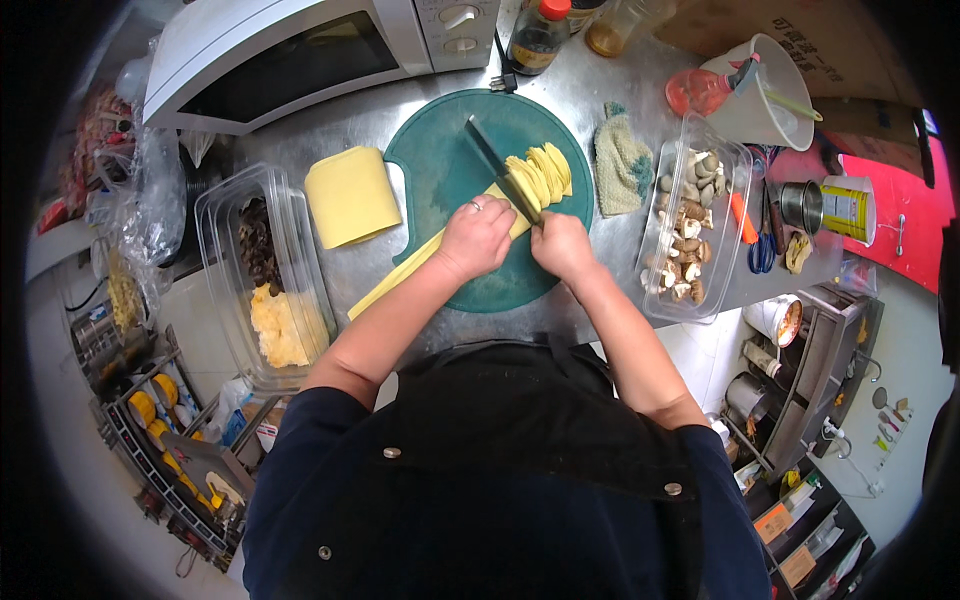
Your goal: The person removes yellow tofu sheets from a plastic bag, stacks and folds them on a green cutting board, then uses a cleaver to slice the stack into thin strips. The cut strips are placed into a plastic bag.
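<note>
My right hand grips the handle of a kitchen knife, its blade lying across a folded strip of yellow sheet food, perhaps tofu skin. Fingertips of my left hand, which wears a ring, press on that strip just left of the blade. Cut yellow slices lean together right of the knife on a round green cutting board. A folded stack of yellow sheets rests on the metal counter left of the board.
A microwave and a sauce bottle stand behind the board. Left is a clear container with dark and pale food. Right are a knitted cloth, a clear container of mushrooms, blue-handled scissors and a white bucket.
</note>
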Demonstrator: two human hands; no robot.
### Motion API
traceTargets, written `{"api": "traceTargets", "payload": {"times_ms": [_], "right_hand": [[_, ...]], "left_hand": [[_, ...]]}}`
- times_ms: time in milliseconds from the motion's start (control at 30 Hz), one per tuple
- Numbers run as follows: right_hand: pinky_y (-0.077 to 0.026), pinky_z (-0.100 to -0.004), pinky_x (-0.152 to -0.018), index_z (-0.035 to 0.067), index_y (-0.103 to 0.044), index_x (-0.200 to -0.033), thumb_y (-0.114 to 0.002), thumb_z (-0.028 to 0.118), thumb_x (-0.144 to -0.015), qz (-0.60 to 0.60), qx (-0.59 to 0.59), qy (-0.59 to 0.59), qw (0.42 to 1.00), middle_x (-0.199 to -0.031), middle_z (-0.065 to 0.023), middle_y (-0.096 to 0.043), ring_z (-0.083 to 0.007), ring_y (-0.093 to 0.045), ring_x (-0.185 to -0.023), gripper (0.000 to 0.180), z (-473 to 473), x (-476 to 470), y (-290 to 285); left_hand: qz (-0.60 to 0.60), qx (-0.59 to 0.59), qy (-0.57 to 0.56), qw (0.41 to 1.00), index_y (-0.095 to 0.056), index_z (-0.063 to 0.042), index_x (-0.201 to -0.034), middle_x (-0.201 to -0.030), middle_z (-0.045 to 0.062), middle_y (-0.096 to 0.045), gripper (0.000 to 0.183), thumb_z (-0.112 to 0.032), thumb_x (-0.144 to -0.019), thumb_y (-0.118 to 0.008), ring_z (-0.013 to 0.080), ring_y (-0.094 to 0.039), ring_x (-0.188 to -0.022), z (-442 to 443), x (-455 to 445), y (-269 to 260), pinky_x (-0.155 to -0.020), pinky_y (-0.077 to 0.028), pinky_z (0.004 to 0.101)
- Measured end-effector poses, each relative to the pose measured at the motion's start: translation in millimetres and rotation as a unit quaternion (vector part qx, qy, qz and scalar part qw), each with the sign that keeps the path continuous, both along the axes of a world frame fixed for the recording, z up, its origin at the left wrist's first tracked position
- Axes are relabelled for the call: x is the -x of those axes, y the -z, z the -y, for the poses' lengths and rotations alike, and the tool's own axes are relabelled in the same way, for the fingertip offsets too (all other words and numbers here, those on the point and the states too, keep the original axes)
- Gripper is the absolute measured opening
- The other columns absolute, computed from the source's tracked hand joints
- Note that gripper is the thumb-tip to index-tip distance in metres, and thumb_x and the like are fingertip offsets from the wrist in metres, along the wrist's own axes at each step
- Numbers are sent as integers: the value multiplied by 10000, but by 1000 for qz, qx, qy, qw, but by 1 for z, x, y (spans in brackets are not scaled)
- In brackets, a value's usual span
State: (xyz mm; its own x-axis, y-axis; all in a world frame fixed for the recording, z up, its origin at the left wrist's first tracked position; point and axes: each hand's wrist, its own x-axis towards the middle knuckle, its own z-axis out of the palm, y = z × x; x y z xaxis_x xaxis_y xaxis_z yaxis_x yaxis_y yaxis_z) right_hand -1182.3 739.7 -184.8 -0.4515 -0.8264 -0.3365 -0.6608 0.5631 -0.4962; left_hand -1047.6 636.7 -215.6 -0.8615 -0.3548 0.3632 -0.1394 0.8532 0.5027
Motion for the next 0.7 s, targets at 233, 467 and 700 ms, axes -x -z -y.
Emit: {"api": "traceTargets", "payload": {"times_ms": [233,467,700], "right_hand": [[-510,-507,-691,-17,-614,-823,-558,106,-799,-25,-61,-51,996,-716,-264,-620,-447,-618,-720,137,-31,-9,-62],[-524,-470,-775,1,-673,-881,-550,79,-750,-2,-199,-59,978,-835,-240,-664,-401,-647,-842,196,-3,-19,-60],[-524,-485,-726,9,-647,-866,-537,134,-816,-12,17,22,1000,-763,-248,-649,-412,-646,-763,174,-8,-14,-4]], "left_hand": [[-16,21,-27,999,-609,-71,-875,-913,82,-571,205,-147,-687,-643,276,-559,-860,0,-7,2,-765,-470,387],[13,14,-28,999,-610,-85,-855,-871,83,-562,194,-160,-682,-650,274,-553,-816,-1,-9,8,-733,-474,389],[-30,6,-15,999,-617,-70,-878,-921,78,-586,198,-128,-690,-640,273,-573,-861,0,-15,5,-739,-484,376]]}}
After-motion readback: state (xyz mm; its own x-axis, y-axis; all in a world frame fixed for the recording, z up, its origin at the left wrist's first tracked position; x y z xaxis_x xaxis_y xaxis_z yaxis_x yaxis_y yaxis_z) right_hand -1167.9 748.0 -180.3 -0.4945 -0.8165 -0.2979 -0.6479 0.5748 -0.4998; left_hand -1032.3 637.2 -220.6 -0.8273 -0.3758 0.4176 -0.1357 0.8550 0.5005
